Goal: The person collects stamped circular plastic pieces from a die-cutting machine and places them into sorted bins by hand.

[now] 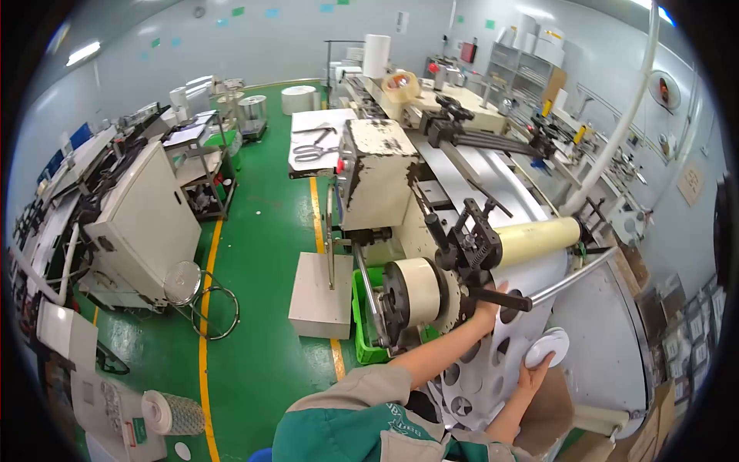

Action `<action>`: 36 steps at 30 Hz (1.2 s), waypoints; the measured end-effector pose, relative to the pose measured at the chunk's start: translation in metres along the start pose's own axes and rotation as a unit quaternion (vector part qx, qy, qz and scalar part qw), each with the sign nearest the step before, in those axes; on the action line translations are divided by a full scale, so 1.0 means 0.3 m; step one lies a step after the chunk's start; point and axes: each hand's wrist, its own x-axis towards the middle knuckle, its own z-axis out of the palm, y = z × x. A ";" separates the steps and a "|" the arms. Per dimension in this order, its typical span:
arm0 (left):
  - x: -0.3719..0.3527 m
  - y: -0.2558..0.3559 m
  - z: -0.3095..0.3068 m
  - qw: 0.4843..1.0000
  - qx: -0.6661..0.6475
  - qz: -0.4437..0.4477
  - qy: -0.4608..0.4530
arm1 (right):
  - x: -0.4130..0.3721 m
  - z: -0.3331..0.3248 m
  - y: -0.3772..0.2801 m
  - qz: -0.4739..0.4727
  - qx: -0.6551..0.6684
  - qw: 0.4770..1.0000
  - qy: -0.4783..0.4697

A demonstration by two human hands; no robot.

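My right hand (533, 376) is closed around a small stack of round white discs (548, 348), held at the right of the punched web. Its thumb lies over the near edge of the stack. My left hand (486, 314) reaches in under the cream roller (536, 240), beside the web. A black bar (500, 299) crosses in front of its fingers and hides most of them. The white punched web (479, 377), full of round holes, hangs down from the machine between my two forearms.
Left of my arm is a cream drum (416, 291) on the machine. Below it stands a green crate (368, 323), with a beige box (321, 296) alongside. Scissors (312, 152) lie on a side table. An open cardboard box (550, 408) sits under my right hand. A metal rail (573, 275) runs at the right.
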 end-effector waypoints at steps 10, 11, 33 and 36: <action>-0.042 -0.052 0.031 0.991 -0.115 0.007 -0.067 | 0.002 0.287 -0.036 -0.046 -0.296 0.948 -0.105; -0.054 -0.072 0.012 0.994 -0.072 -0.023 -0.082 | -0.009 0.320 -0.033 -0.035 -0.339 0.934 -0.109; 0.087 0.006 0.006 0.997 -0.071 -0.006 -0.030 | 0.019 0.013 -0.115 -0.011 -0.050 0.999 -0.018; 0.057 -0.088 0.003 0.974 -0.206 -0.068 -0.068 | 0.045 0.146 -0.117 -0.023 -0.234 0.967 -0.097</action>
